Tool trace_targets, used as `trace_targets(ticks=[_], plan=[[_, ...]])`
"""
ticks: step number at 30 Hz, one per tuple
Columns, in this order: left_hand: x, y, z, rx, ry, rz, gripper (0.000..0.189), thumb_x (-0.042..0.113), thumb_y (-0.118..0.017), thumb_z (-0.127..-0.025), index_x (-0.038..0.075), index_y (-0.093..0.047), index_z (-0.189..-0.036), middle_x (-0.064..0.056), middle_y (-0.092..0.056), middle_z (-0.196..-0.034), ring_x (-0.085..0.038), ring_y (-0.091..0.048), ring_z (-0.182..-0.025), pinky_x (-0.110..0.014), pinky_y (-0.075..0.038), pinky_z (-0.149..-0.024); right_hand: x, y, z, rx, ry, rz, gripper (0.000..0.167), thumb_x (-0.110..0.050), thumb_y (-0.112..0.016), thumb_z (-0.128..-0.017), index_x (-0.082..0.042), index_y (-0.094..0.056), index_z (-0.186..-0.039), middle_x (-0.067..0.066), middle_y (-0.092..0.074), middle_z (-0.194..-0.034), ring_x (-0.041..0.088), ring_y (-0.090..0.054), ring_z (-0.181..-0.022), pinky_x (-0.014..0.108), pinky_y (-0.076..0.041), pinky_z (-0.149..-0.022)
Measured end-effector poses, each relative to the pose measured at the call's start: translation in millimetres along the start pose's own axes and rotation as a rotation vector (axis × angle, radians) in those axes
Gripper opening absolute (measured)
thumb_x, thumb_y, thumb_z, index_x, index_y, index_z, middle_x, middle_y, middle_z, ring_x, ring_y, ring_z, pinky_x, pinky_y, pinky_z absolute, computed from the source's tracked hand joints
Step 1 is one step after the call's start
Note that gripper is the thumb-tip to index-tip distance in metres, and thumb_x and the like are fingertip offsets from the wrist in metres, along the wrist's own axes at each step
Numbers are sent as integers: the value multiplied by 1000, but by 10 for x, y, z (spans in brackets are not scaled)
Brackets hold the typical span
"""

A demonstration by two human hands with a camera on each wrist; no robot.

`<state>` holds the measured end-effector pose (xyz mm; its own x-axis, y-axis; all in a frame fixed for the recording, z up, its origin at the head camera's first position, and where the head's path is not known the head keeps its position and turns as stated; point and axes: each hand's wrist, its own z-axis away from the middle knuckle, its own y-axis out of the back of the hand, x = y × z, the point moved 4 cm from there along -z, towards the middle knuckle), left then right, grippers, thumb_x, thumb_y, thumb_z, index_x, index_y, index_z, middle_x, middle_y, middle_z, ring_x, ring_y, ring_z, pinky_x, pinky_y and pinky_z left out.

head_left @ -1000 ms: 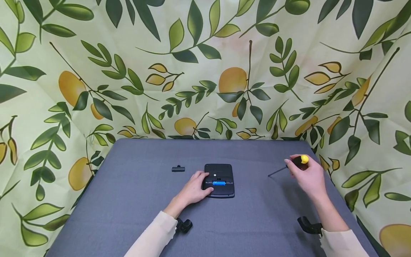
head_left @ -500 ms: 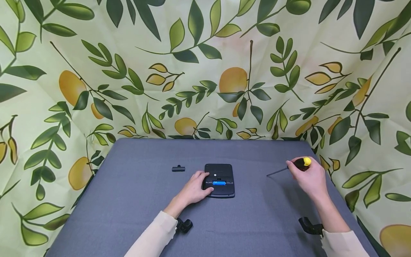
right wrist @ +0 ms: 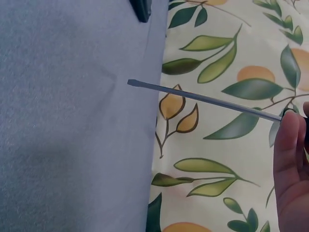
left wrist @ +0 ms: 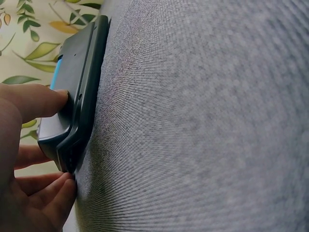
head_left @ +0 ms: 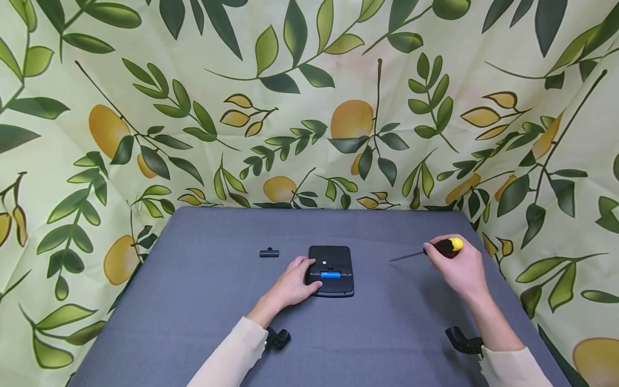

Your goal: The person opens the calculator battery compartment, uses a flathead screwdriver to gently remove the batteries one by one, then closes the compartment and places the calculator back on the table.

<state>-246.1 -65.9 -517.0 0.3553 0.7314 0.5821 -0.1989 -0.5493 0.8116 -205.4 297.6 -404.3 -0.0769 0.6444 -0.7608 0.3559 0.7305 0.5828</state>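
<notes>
A black calculator (head_left: 331,252) lies back side up on the table, its battery slot uncovered with a blue battery (head_left: 331,274) inside. My left hand (head_left: 290,285) holds the calculator by its left edge; in the left wrist view the thumb (left wrist: 48,99) presses on its back and the other fingers are at the edge. To the right, my right hand (head_left: 459,266) grips a screwdriver (head_left: 442,248) with a black and yellow handle. Its flat-tipped metal shaft (right wrist: 207,99) points left toward the calculator, with a gap between them. A small black battery cover (head_left: 268,253) lies left of the calculator.
Grey cloth covers the table (head_left: 217,231). Behind it and at both sides hangs a leaf-patterned curtain (head_left: 309,150). Black wrist camera mounts (head_left: 278,339) stick out from both wrists close over the cloth.
My right hand first shifts slightly right, then moves left with the screwdriver, bringing the tip nearer the calculator. The left hand, calculator and cover stay in place.
</notes>
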Motion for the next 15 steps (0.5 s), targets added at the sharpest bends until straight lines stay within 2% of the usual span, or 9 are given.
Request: trace_targets(ticks=[10,15], plan=[[13,5,-6,-23,35,11,63,35,-69,-94,4,-51,-146,-17,-49,-145,-33,-47,-136,-51,-41,-110,-104,-66,25,-54,10,-3,31,-31,-77,-91,-7,-69,-109,6,-69,-77,9,-64,-63,25,-47,-56],[17,16,-4,-18,35,12,63,35,-70,-94,4,-52,-146,-17,-49,-145,-33,-47,-135,-50,-41,-110,-171,-108,45,-94,24,-39,31,-30,-76,-92,-7,-69,-111,7,-68,-82,13,-63,-66,25,-48,-59]])
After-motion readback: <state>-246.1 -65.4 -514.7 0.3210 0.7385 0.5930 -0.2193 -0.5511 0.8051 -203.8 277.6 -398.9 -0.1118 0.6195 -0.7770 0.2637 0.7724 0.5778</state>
